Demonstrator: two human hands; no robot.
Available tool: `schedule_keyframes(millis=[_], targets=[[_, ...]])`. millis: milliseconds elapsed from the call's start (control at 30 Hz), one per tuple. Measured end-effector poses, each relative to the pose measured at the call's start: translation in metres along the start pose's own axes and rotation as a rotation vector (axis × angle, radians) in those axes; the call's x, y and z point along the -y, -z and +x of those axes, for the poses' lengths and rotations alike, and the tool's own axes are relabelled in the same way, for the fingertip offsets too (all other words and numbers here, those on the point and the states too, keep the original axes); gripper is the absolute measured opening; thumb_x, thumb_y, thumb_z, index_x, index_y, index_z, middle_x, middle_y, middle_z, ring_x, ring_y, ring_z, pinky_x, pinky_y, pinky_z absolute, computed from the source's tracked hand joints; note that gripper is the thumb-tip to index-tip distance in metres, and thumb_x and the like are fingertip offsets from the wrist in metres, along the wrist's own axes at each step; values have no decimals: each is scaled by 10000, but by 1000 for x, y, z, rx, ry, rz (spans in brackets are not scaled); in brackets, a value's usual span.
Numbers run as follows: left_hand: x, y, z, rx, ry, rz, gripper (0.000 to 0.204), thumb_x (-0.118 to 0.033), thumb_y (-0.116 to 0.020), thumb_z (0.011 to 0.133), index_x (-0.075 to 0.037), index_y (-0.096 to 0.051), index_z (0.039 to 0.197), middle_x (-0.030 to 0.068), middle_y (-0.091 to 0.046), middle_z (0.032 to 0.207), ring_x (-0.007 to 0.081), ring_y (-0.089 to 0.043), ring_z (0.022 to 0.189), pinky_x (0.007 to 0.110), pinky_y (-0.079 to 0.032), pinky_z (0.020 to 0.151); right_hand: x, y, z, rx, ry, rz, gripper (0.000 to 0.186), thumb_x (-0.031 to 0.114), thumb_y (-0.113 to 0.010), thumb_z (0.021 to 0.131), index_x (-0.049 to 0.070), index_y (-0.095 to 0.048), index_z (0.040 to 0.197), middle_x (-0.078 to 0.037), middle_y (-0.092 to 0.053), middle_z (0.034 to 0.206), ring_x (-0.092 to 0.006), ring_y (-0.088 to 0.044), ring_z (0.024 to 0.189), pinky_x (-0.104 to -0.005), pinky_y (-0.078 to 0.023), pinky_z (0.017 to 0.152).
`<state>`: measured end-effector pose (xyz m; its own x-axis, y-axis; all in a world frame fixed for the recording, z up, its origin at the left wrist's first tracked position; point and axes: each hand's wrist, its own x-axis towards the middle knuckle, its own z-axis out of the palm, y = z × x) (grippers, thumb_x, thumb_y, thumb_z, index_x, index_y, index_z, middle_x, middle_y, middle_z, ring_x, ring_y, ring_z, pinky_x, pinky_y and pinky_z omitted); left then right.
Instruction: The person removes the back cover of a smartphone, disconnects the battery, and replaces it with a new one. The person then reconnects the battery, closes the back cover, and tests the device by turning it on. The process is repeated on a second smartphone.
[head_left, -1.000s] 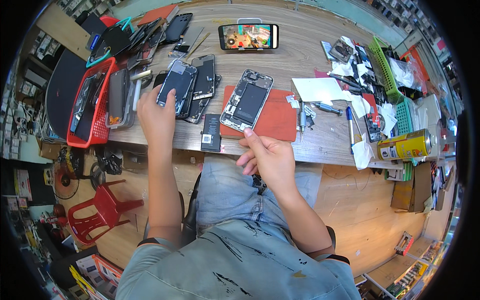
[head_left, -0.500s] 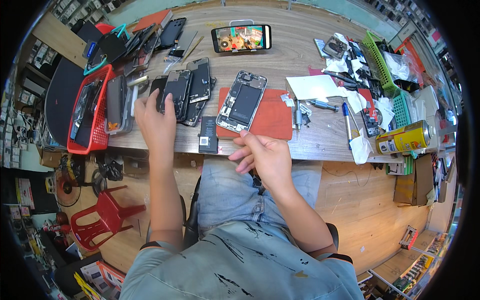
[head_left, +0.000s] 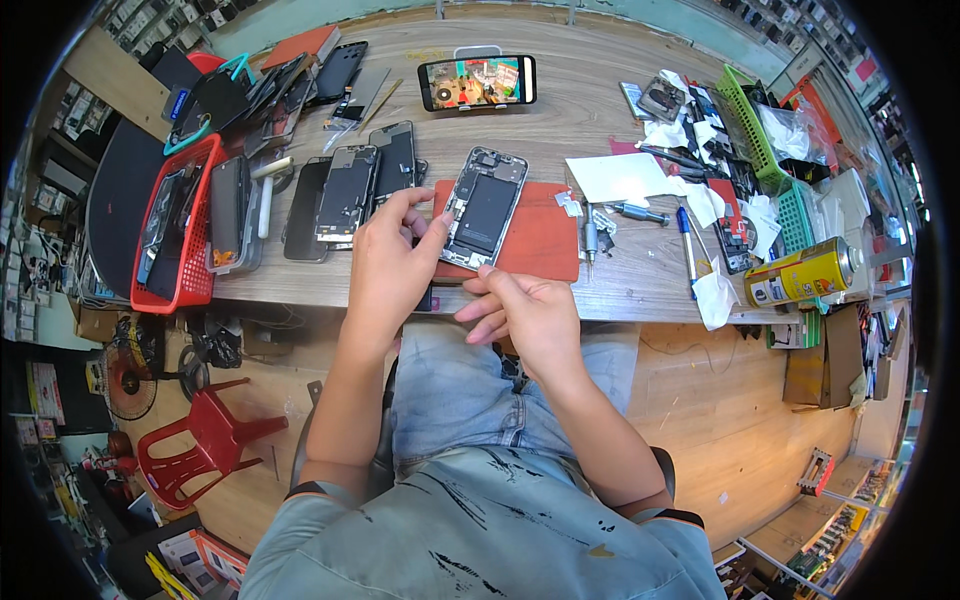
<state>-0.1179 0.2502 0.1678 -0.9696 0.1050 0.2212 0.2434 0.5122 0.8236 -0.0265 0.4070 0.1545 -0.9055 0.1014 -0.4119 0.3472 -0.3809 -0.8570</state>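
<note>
An opened phone (head_left: pixel 485 205) with its battery and boards exposed lies on a red mat (head_left: pixel 545 240). My left hand (head_left: pixel 398 262) is at its left side, fingers bent and apart, thumb at or very near the phone's edge. My right hand (head_left: pixel 530 320) is below it, thumb at the bottom edge, other fingers loosely spread. Left of the mat lie several more opened phones (head_left: pixel 347 190). A dark piece under my left hand is mostly hidden.
A red basket (head_left: pixel 160 280) and clear container (head_left: pixel 230 250) stand left; paper (head_left: pixel 613 175), screwdrivers (head_left: pixel 590 240), green baskets (head_left: pixel 750 130) and a yellow can (head_left: pixel 800 275) right. A phone (head_left: pixel 475 82) on a stand shows video. A red chair (head_left: pixel 190 445) is below left.
My left hand has left the stack of phones and moved right to the opened phone on the mat, revealing the stack's left part. My right hand has stayed at the bottom edge.
</note>
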Motion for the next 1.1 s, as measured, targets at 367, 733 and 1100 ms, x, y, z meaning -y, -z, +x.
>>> schedule_keyframes(millis=[367,733,1100], targets=[[21,0,3,130,105,-203,195,-61,-756,1016,28,-670,1166,-11,-661,900,39,-549,771,214,-471,679,-3,2,0,6,25,2,424,290,-658,1080,-117,-769,1126,-191,-806,876,-178,-738,607,-278,-584,570],[11,8,0,199,126,-206,165,-55,-749,1016,47,-706,1139,6,-705,907,38,-597,787,219,-507,702,4,7,-5,8,-28,-53,406,266,-620,1065,-105,-782,1089,-187,-813,903,-182,-749,640,-278,-580,607],[8,3,-9,139,214,-374,112,-20,-751,995,65,-751,1068,0,-703,845,31,-567,724,222,-477,660,-2,17,-10,69,-57,80,417,330,-678,1098,-71,-762,1177,-165,-814,952,-162,-743,645,-259,-573,611]])
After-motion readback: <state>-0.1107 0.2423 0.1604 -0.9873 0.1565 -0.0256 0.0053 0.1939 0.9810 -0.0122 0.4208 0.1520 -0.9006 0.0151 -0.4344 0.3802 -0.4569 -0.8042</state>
